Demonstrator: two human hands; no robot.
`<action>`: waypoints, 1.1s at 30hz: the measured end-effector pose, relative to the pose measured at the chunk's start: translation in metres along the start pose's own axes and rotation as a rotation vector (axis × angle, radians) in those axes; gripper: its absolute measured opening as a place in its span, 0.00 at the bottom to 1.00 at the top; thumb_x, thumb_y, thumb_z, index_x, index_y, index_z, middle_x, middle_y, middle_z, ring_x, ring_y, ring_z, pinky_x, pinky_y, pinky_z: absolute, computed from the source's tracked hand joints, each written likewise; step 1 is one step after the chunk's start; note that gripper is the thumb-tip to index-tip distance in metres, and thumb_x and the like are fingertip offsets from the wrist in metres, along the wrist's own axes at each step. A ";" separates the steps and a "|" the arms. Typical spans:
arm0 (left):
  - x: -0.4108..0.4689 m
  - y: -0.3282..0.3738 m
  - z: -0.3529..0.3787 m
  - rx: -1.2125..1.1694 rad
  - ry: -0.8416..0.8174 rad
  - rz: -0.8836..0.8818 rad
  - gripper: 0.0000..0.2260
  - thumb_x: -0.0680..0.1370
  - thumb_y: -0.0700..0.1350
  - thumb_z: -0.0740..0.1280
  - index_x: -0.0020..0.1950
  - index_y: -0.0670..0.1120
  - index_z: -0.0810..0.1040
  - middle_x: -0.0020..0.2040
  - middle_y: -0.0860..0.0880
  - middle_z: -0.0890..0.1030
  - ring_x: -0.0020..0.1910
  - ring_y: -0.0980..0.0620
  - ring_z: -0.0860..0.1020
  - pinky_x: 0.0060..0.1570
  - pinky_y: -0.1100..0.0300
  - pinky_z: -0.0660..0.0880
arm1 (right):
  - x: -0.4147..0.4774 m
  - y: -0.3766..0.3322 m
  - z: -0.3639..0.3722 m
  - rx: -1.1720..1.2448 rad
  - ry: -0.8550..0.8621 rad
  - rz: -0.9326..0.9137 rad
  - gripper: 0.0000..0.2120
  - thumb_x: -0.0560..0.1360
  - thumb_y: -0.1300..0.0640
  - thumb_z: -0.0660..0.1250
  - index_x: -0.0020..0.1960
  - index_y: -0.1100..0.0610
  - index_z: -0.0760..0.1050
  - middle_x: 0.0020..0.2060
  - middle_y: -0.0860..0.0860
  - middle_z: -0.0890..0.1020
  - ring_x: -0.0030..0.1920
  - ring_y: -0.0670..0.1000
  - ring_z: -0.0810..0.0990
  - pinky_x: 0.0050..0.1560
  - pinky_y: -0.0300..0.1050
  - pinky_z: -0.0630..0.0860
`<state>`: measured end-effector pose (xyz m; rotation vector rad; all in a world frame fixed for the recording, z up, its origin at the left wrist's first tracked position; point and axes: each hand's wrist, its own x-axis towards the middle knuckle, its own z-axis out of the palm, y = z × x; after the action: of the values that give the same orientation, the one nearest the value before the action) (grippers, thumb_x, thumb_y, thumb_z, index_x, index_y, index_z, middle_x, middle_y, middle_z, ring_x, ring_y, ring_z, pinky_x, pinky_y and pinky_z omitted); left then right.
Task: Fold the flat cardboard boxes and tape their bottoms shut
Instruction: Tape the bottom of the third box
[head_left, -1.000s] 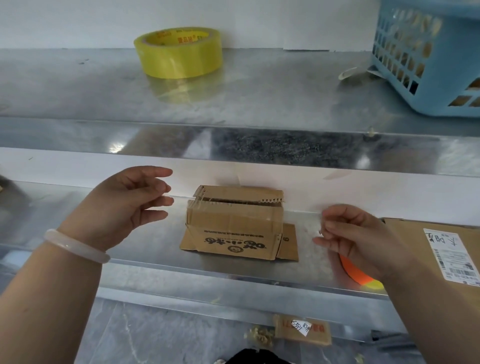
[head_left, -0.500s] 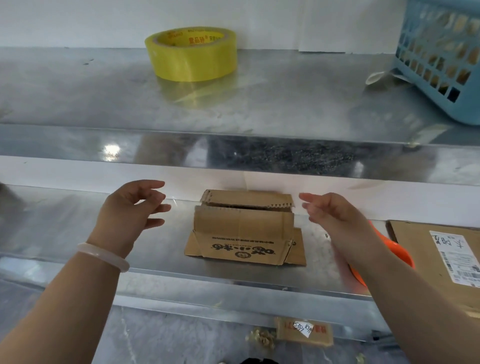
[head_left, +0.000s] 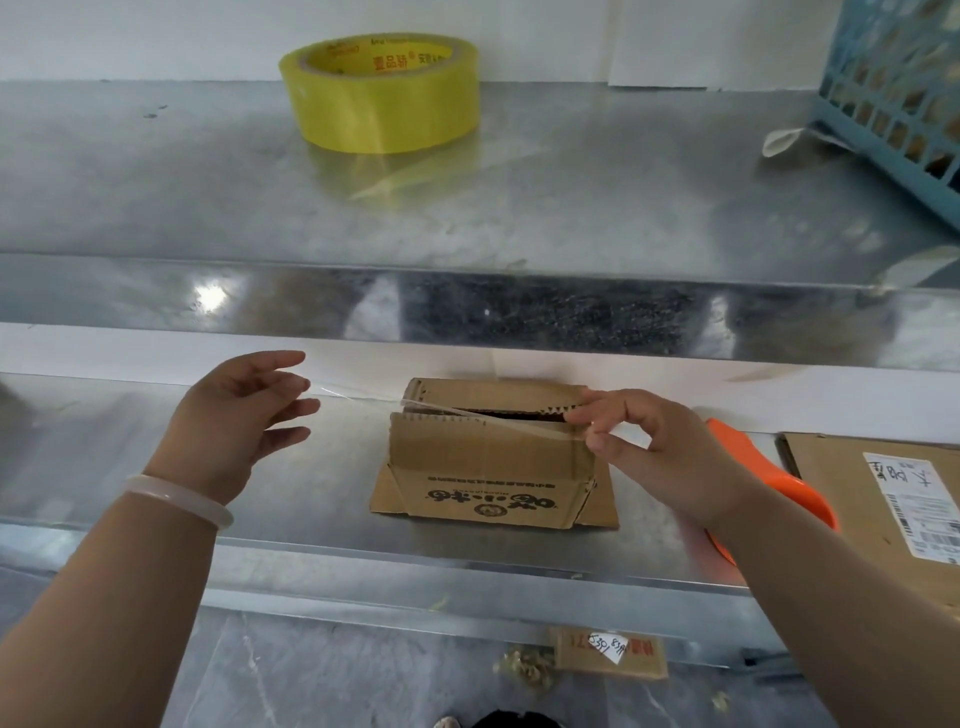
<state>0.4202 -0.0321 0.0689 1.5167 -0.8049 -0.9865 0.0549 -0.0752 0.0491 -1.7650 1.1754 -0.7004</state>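
Boxes: one small brown cardboard box (head_left: 488, 467) stands midway along the lower metal shelf (head_left: 311, 499), bottom side up. Its two upper flaps nearly meet, with a dark slit between them, and its lower flaps lie splayed flat on the shelf.
Other cardboard: one flat brown carton (head_left: 841, 493) with one white shipping label (head_left: 914, 504) lies at the right end of the same shelf. One small cardboard scrap (head_left: 613, 652) with a white sticker lies on the floor below.
Tape: one clear tape strip (head_left: 498, 423) runs slantwise over the box's flaps, from left of the box to its right top corner. One roll of yellow packing tape (head_left: 379, 93) sits on the upper metal shelf (head_left: 571, 197), well apart from the box.
Basket: one light-blue plastic basket (head_left: 893, 93) stands at the right end of the upper shelf.
Orange item: one orange plastic object (head_left: 748, 457) is mostly hidden behind my right wrist; I cannot tell what it is.
Right grip: my right grip (head_left: 660, 457) is narrow, thumb and forefinger pinching the strip's right end at the box's right top corner, the other fingers curled.
Left grip: my left grip (head_left: 234, 431) is wide, fingers spread and nearly straight, palm turned toward the box, held left of it and apart from it. The strip's thin far end reaches toward my fingertips; I cannot tell whether it sticks to them.
Bangle: one pale bangle (head_left: 176, 496) sits on my left wrist.
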 end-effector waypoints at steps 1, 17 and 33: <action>0.001 0.001 -0.001 -0.010 -0.011 -0.009 0.11 0.80 0.37 0.65 0.52 0.52 0.81 0.42 0.51 0.81 0.38 0.54 0.84 0.32 0.63 0.79 | 0.002 -0.001 -0.001 0.019 -0.009 0.019 0.11 0.76 0.58 0.70 0.39 0.44 0.77 0.54 0.36 0.83 0.65 0.36 0.73 0.72 0.55 0.66; -0.011 0.001 -0.014 -0.121 -0.149 -0.162 0.13 0.80 0.35 0.62 0.53 0.51 0.81 0.36 0.54 0.83 0.32 0.57 0.82 0.27 0.64 0.77 | -0.003 -0.012 -0.016 -0.019 -0.130 -0.010 0.11 0.77 0.56 0.69 0.38 0.45 0.74 0.47 0.40 0.86 0.67 0.33 0.70 0.65 0.40 0.66; -0.005 -0.008 0.001 -0.070 -0.068 -0.164 0.13 0.79 0.35 0.64 0.53 0.51 0.81 0.39 0.51 0.82 0.34 0.55 0.83 0.29 0.63 0.78 | 0.031 0.015 -0.013 -0.311 -0.109 0.049 0.06 0.78 0.50 0.66 0.42 0.44 0.73 0.48 0.36 0.84 0.56 0.38 0.79 0.58 0.48 0.75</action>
<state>0.4169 -0.0263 0.0619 1.5137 -0.6938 -1.1807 0.0498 -0.1104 0.0411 -1.9948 1.3016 -0.4014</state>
